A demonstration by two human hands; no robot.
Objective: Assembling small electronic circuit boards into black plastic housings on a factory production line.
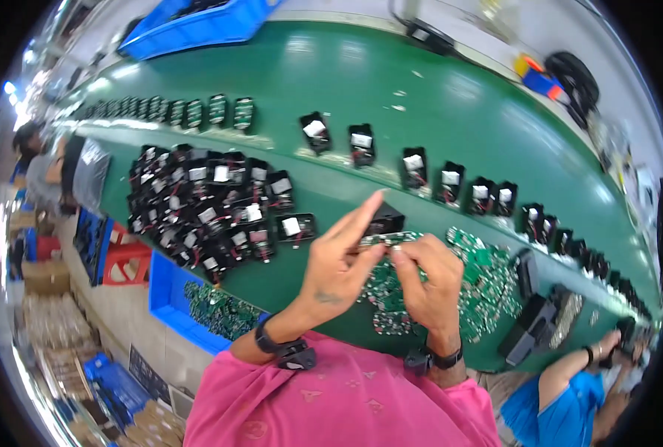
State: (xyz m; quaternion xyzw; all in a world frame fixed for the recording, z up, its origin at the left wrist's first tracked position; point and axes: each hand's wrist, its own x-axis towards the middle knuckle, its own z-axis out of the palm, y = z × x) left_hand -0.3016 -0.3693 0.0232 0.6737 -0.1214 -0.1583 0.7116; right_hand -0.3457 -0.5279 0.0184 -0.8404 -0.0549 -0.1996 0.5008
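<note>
My left hand [337, 264] is closed round the side of a small black plastic case [387, 217], its fingers stretched along the far side and its thumb bent inward. A green circuit board [393, 238] lies across the near end of the case, between both hands. With thumb and forefinger, my right hand [430, 279] pinches at the board's near edge. Whether the board sits inside the case cannot be made out. Below and beside my hands is a spread of loose green circuit boards [488, 279] on the green bench.
Black cases with white labels and wires [205, 201] are heaped at left. More cases [413, 170] line a ledge; green boards [194, 113] stand upright farther left. A blue bin [160, 298] holds boards. Co-workers sit at far left and lower right, one in a blue shirt [562, 406].
</note>
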